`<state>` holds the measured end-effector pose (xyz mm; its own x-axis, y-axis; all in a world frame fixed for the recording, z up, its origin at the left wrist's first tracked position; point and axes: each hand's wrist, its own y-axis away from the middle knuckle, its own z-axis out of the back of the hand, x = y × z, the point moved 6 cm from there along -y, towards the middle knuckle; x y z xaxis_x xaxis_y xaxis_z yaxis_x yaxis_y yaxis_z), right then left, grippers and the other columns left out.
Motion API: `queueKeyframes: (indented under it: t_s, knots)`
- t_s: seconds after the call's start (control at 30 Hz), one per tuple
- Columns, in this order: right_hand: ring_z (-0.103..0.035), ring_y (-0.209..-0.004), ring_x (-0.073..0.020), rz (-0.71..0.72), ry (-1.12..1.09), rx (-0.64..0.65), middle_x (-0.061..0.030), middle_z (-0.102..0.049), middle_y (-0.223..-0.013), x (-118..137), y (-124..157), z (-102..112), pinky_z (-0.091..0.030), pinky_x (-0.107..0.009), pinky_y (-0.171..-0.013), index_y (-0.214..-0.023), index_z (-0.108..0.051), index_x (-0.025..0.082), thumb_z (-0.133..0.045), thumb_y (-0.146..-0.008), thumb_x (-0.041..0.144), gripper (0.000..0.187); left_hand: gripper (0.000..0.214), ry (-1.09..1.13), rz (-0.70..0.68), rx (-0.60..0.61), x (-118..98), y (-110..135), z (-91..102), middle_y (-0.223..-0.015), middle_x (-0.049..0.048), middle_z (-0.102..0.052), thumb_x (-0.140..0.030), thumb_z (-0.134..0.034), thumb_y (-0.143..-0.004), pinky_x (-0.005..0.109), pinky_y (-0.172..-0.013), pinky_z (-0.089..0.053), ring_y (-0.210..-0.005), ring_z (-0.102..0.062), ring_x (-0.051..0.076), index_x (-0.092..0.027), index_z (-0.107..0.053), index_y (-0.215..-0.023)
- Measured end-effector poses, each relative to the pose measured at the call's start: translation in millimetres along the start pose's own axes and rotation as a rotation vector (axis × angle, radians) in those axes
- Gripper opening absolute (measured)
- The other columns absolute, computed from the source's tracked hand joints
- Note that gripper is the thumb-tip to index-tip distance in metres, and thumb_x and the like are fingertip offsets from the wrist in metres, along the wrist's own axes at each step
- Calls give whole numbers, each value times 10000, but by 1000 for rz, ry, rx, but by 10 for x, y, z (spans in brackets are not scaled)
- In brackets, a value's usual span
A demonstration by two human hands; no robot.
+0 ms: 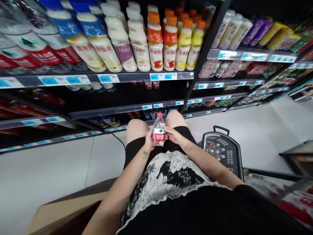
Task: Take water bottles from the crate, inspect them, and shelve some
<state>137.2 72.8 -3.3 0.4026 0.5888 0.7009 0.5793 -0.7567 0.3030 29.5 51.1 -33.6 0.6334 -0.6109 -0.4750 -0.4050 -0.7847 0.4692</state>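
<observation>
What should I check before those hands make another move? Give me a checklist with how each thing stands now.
1. Left hand gripping the bottle: ok.
2. Right hand at the bottle's side: ok.
3. Red cap on the bottle: ok.
4. Red cap screwed tight: cannot tell from this view.
5. Right arm clear of the basket: cannot tell; they overlap in view.

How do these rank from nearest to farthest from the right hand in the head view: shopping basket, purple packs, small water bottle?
1. small water bottle: between both hands, at the right hand itself.
2. shopping basket: on the floor, to the person's right.
3. purple packs: upper shelf, ahead and to the right.
</observation>
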Motion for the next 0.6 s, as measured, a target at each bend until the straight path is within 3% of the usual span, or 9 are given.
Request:
queueKeyframes:
  t_s: [0.13, 0.37, 0.6]
  knots:
    - [-411, -502, -82, 1, 20, -91, 67, -532, -604, -10, -7, 40, -298, -224, -492, -967, -637, 187, -842, -710, 428, 408, 623, -13, -71, -75, -4, -46, 33, -914, 187, -796, -523, -391, -1008, 411, -733, -618, -836, -775, 335, -31, -664, -1275]
    - [-410, -507, -79, 25, 17, -107, 57, -562, -623, 31, 28, 18, -310, -226, -488, -983, -669, 181, -872, -669, 442, 456, 593, -27, -89, -76, 5, -36, 9, -917, 176, -795, -535, -475, -971, 429, -754, -623, -827, -776, 328, -44, -673, -1239]
    - [-387, -509, -76, 11, 5, -158, 65, -551, -611, 11, 1, 73, -275, -222, -484, -933, -668, 191, -871, -647, 496, 465, 562, -94, -123, -81, 14, -60, -73, -816, 167, -792, -554, -477, -955, 445, -803, -623, -819, -777, 328, -70, -755, -1023]
